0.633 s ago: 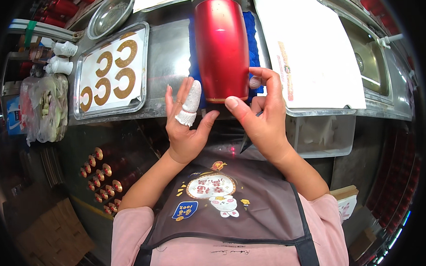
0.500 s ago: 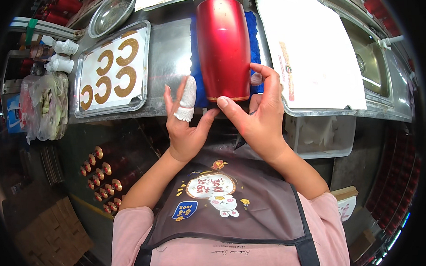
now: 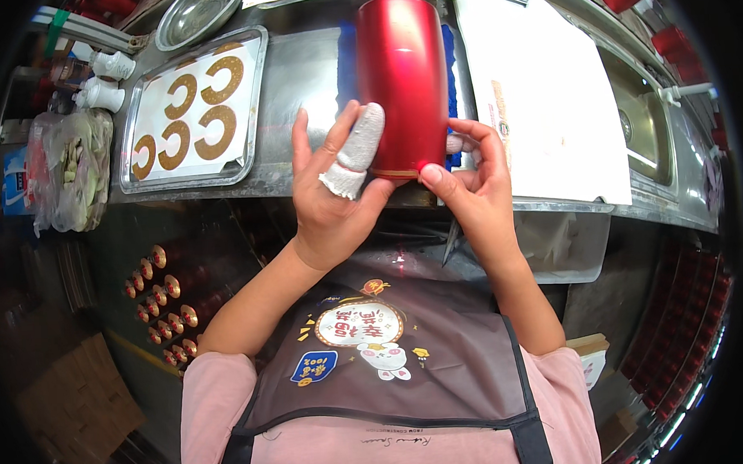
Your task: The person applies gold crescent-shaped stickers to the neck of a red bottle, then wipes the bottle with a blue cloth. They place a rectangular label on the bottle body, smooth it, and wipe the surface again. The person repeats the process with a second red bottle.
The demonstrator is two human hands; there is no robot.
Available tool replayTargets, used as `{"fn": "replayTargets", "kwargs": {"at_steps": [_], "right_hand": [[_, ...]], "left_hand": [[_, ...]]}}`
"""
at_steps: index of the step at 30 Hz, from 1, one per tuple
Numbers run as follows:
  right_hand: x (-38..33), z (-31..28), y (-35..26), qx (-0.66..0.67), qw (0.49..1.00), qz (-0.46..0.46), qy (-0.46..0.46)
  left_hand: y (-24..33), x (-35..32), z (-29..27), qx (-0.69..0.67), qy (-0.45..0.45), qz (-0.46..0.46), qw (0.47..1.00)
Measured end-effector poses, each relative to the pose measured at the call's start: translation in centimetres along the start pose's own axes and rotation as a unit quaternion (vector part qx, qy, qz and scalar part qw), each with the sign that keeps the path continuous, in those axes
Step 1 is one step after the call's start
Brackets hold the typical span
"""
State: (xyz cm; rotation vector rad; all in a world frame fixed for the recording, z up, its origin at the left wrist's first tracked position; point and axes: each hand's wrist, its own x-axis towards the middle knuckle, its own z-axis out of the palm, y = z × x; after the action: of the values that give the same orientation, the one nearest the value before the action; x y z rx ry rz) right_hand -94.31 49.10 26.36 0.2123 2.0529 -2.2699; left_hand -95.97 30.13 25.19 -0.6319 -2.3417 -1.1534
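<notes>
A glossy red bottle (image 3: 403, 84) lies on its side, its neck away from me and its gold-edged base toward me. Blue cloth (image 3: 449, 53) shows along its sides. My right hand (image 3: 477, 171) grips the base end, thumb on the lower rim and fingers curled at the right side. White covering shows on one of its fingertips. At the lower left, my left hand (image 3: 335, 172) has its fingers spread. A white knitted finger cover (image 3: 362, 138) on one finger meets the bottle's side, and the thumb is by the base rim.
Left of the bottle, a metal tray (image 3: 256, 97) holds several gold C-shaped pieces (image 3: 218, 131) on white paper. A white sheet (image 3: 556, 119) covers the right side, beside a sink (image 3: 642, 128). A metal bowl (image 3: 192, 17) stands far left; a clear bin (image 3: 568, 245) sits below the table edge.
My left hand has moved right and up, bringing its covered finger against the bottle. The right hand has shifted slightly right, its thumb now at the right of the base rim.
</notes>
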Motion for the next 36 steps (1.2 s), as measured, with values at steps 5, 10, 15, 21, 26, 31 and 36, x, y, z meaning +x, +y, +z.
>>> {"fn": "replayTargets", "kwargs": {"at_steps": [5,10,15,21,26,31,36], "right_hand": [[-1.7,-0.3,-0.1,0.033,0.999,0.001,0.007],[-2.4,-0.6,-0.9,-0.002,1.000,-0.010,-0.008],[-1.8,-0.5,-1.4,0.007,0.999,0.041,-0.009],[-2.5,0.0,-2.7,-0.028,0.999,0.027,0.001],[-3.3,0.6,-4.3,-0.088,0.996,-0.009,-0.014],[-3.3,0.9,-4.9,-0.091,0.996,-0.015,-0.010],[-2.6,0.0,-4.3,-0.034,0.999,0.019,0.007]], "left_hand": [[0.3,1.3,0.2,-0.016,0.001,0.055,0.998],[0.3,1.5,0.3,0.005,-0.008,0.080,0.997],[0.1,1.2,0.3,-0.010,-0.029,0.070,0.997],[-0.5,-2.2,-1.5,-0.030,-0.022,-0.044,0.998],[-0.9,-4.8,-1.5,-0.011,-0.054,-0.059,0.997],[-1.0,-5.0,-1.2,-0.005,-0.057,-0.049,0.997],[-1.1,-4.8,-1.2,0.001,-0.062,-0.027,0.998]]}}
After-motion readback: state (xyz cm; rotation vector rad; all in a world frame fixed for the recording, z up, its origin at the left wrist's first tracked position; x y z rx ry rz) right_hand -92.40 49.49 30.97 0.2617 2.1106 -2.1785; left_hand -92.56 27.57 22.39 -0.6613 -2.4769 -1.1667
